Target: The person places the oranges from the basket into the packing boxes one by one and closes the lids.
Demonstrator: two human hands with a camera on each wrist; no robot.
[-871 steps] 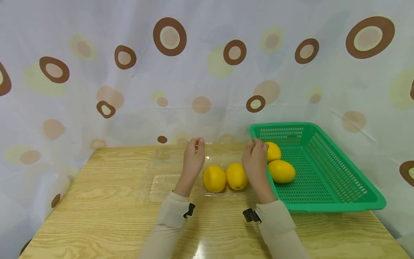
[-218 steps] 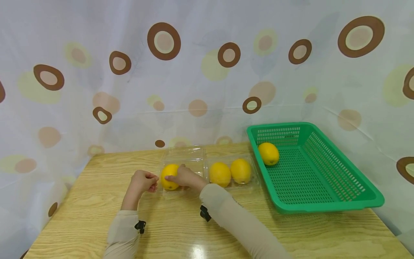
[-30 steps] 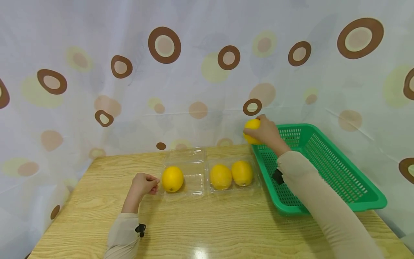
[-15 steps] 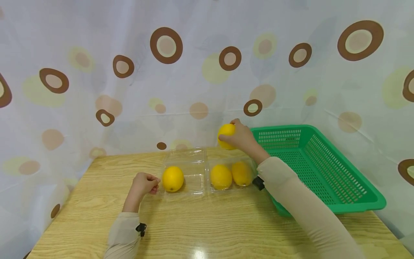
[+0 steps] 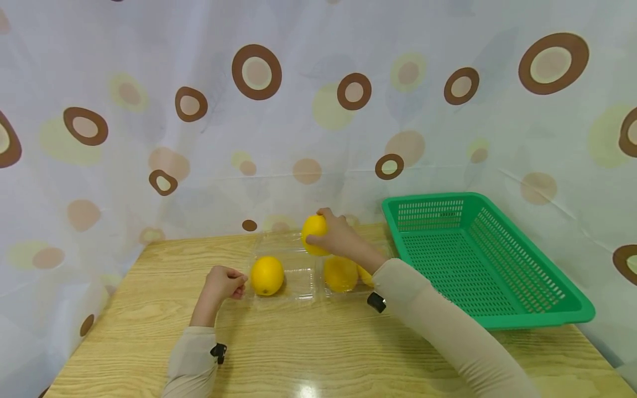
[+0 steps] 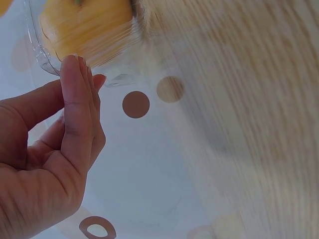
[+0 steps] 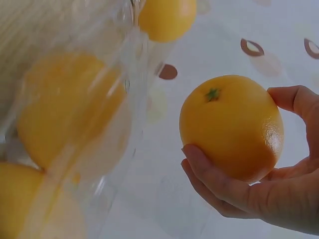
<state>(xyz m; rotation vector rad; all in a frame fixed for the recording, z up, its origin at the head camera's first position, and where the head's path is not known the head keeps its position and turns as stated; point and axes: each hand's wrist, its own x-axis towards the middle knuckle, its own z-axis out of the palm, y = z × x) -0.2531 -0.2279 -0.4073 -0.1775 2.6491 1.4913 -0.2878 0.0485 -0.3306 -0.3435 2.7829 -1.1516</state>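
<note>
My right hand (image 5: 343, 239) grips an orange (image 5: 313, 225), thumb on its near side and fingers round the far side. In the right wrist view a small green stem mark shows on this orange (image 7: 229, 124). It hangs over the back of an open clear plastic box (image 5: 301, 283). One orange (image 5: 267, 275) sits in that box's left half. At the box's left edge, my left hand (image 5: 223, 284) pinches the thin plastic; in the left wrist view its fingertips meet the box's corner. Two oranges, one (image 5: 340, 275) partly hidden by my right arm's neighbour (image 5: 365, 277), lie under clear plastic to the right.
A green slotted basket (image 5: 527, 320) stands on the right side of the wooden table (image 5: 278, 354). Behind the table hangs a pale curtain (image 5: 298, 138) with brown ring patterns. The lid (image 5: 278, 239) of the open box leans back toward the curtain.
Over the last second my right hand has carried the orange left and down, from above the basket's edge to over the open box. The left hand has stayed at the box's edge.
</note>
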